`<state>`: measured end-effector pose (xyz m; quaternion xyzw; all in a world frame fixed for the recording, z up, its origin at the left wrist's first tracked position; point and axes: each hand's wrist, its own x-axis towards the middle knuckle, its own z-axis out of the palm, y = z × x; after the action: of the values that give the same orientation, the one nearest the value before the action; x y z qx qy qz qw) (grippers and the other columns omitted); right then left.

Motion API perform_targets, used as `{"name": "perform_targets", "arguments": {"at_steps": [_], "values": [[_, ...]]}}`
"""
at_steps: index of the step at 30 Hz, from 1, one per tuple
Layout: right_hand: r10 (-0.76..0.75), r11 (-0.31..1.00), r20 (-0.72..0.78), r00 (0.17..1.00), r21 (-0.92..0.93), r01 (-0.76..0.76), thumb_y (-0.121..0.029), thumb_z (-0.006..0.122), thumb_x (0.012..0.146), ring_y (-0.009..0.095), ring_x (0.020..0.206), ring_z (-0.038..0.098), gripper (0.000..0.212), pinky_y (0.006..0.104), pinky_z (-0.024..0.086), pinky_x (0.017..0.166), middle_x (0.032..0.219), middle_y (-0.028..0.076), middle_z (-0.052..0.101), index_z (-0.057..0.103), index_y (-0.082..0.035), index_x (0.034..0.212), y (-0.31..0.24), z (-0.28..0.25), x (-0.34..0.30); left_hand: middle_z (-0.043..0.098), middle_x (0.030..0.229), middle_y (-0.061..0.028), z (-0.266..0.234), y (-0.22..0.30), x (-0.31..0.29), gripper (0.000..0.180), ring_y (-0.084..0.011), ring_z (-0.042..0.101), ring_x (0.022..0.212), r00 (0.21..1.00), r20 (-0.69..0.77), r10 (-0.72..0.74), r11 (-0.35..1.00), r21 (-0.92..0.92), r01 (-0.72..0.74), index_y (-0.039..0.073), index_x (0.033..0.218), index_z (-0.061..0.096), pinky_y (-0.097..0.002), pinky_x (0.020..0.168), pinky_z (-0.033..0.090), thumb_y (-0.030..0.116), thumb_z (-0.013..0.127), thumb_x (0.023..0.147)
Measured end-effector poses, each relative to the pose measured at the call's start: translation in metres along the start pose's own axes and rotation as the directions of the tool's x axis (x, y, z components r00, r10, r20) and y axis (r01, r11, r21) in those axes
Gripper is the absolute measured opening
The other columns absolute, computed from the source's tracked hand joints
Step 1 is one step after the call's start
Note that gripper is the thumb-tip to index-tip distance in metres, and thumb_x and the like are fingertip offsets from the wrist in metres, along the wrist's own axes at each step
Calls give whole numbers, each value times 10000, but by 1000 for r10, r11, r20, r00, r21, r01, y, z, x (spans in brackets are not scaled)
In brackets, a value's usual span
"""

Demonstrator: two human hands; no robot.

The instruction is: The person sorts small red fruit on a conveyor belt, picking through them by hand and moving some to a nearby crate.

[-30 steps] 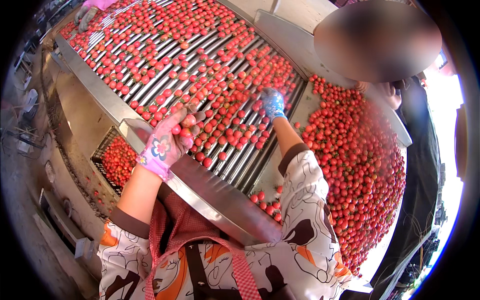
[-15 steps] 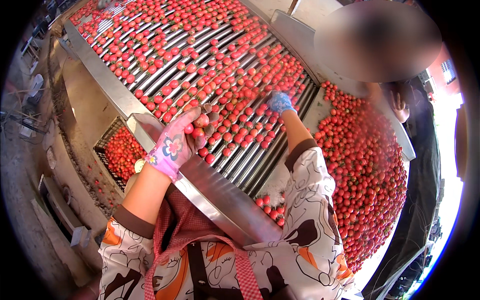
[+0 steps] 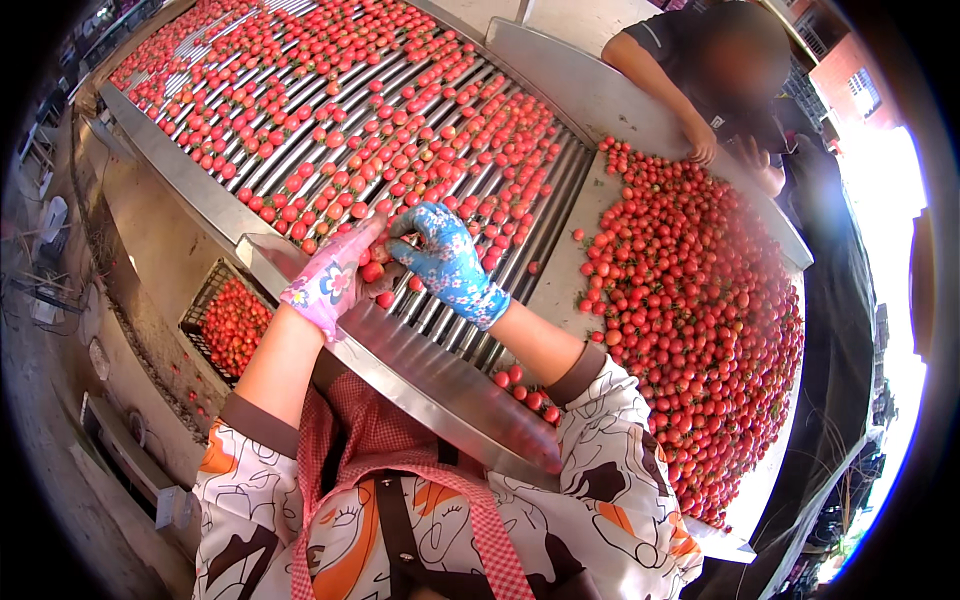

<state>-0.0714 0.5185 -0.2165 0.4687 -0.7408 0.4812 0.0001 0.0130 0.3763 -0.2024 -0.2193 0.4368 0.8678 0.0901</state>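
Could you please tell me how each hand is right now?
Left hand: partly closed, holding at least one tomato.
Right hand: curled; whether it holds anything cannot be told.

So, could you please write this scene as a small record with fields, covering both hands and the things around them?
Left hand: pink flowered glove, holds a few red tomatoes
Right hand: blue flowered glove, fingers curled, close to the left hand; whether it holds something cannot be seen
Beyond the hands: metal roller bed carrying many tomatoes
Right side: large tomato heap
Left side: dark crate with tomatoes inside
Across: co-worker's hand, bare, near the heap's far edge
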Motion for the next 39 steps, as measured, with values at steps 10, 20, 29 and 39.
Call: {"name": "perform_targets", "arguments": {"at_steps": [10, 20, 29, 39], "values": [[306, 741, 12, 952, -631, -231, -282, 703, 738, 376, 1236, 410, 645, 422, 355, 1020, 1354, 240, 389, 458, -82, 1300, 56, -121, -78, 567, 807, -57, -15, 0, -18, 330, -117, 585, 670, 902, 337, 271, 802, -597, -18, 65, 810, 528, -177, 432, 497, 374, 515, 925], [785, 80, -276, 554, -843, -532, -395, 813, 555, 421, 1274, 348, 1074, 484, 340, 1030, 1439, 201, 279, 255, -121, 1431, 70, -303, -252, 538, 843, -72, -214, -89, -110, 243, -172, 583, 711, 898, -333, 288, 602, -667, -440, 49, 834, 517, -217, 561, 531, 268, 505, 938], [756, 196, -414, 507, -596, -779, -482, 777, 618, 472, 1254, 349, 1129, 453, 351, 1031, 1383, 397, 179, 132, -78, 1451, 141, -234, -207, 467, 618, -28, -393, -172, -119, 229, -182, 461, 528, 565, -804, 184, 576, -378, -725, 29, 820, 534, -368, 645, 563, 237, 502, 909], [580, 808, 44, 813, 92, -581, -246, 650, 843, 239, 1183, 477, 660, 329, 395, 979, 1359, 166, 426, 334, -84, 1399, 141, -121, -133, 359, 1284, -151, -384, -122, -149, 679, -278, 451, 1133, 285, -942, 175, 640, -111, -760, 73, 1371, 286, -379, 900, 475, 353, 601, 839]]}}
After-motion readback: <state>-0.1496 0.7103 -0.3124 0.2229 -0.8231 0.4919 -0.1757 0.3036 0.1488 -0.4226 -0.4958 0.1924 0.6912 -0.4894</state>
